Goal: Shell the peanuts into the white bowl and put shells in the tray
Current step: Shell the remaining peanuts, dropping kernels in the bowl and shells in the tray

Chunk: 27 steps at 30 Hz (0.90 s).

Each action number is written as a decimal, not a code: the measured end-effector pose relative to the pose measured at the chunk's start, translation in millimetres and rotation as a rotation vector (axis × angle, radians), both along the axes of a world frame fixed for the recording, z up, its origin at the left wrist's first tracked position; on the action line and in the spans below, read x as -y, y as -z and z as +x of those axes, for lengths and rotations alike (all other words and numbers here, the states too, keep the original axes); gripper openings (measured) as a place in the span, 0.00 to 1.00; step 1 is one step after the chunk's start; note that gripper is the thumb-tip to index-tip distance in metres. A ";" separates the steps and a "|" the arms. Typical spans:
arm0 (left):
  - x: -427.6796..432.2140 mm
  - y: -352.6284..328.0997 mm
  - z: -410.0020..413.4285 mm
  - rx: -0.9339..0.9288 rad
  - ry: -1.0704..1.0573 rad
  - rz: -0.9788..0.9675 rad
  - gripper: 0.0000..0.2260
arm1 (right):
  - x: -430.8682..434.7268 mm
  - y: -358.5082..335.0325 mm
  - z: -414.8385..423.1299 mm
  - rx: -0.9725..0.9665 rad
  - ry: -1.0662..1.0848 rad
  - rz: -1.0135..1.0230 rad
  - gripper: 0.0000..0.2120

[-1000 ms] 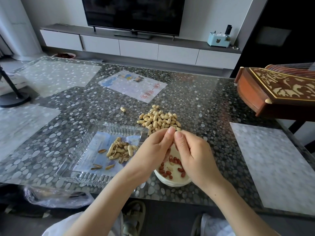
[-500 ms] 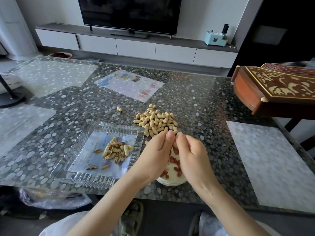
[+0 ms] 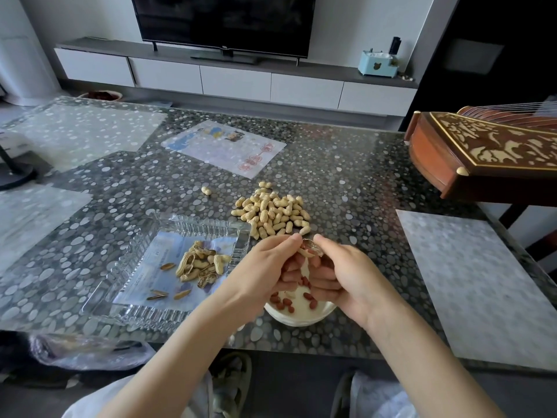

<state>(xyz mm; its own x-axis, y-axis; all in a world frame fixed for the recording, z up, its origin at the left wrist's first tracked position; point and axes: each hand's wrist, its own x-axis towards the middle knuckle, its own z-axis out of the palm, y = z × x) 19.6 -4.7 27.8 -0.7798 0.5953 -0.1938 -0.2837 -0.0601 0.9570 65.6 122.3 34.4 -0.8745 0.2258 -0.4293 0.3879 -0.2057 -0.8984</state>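
My left hand (image 3: pixel 265 268) and my right hand (image 3: pixel 346 271) are together above the white bowl (image 3: pixel 301 318), each pinching one half of a split peanut shell (image 3: pixel 312 248). Red-skinned kernels (image 3: pixel 284 301) lie in the bowl, which my hands partly hide. A pile of unshelled peanuts (image 3: pixel 271 212) sits on the table just beyond my hands. To the left stands the clear glass tray (image 3: pixel 129 285) with several empty shells (image 3: pixel 200 265) in it.
A single peanut (image 3: pixel 206 190) lies apart, left of the pile. A carved wooden instrument (image 3: pixel 488 155) juts over the table's right edge. Mats and a printed sheet (image 3: pixel 223 147) lie flat under the glass. A plastic bag (image 3: pixel 87 351) hangs below the front edge.
The shell between my fingertips has come open into two halves, and my hands have drawn slightly apart. The camera has shifted a little.
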 end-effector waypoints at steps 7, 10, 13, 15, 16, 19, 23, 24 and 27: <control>10.3 0.3 -10.1 -0.597 -0.098 -0.584 0.19 | -25.6 -4.1 -4.1 -0.091 0.110 0.025 0.21; 10.3 4.2 -11.5 -0.845 -0.091 -0.855 0.19 | -30.2 -1.5 -4.9 -0.089 0.126 0.105 0.20; 12.3 7.3 -17.8 -0.850 -0.129 -0.846 0.20 | -27.1 0.4 -6.0 -0.094 0.101 0.173 0.20; 19.8 6.2 -22.2 -0.789 -0.173 -0.758 0.21 | -23.8 0.3 -6.0 -0.123 0.070 0.217 0.21; 25.8 5.9 -25.3 -0.751 -0.203 -0.724 0.20 | -21.2 -0.3 -5.8 -0.154 0.047 0.241 0.21; 49.1 8.0 -39.9 -0.653 -0.333 -0.710 0.19 | -7.9 -3.3 -6.1 -0.273 -0.072 0.333 0.20; 87.0 11.3 -57.0 -0.637 -0.424 -1.002 0.16 | 23.0 -2.3 -16.6 -0.379 -0.233 0.590 0.10; 94.0 12.2 -59.8 -0.633 -0.428 -1.067 0.16 | 31.3 -1.2 -20.8 -0.414 -0.260 0.661 0.08; 106.1 16.4 -63.6 -0.614 -0.389 -1.191 0.18 | 58.0 2.5 -35.4 -0.488 -0.337 0.871 0.05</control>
<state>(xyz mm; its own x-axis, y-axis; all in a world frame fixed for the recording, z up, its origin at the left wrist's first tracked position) -44.0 -110.8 11.3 -0.9990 0.0446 0.0049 0.0420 0.8914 0.4512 30.2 64.3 31.9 -0.9838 -0.0001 0.1795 -0.1383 0.6373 -0.7581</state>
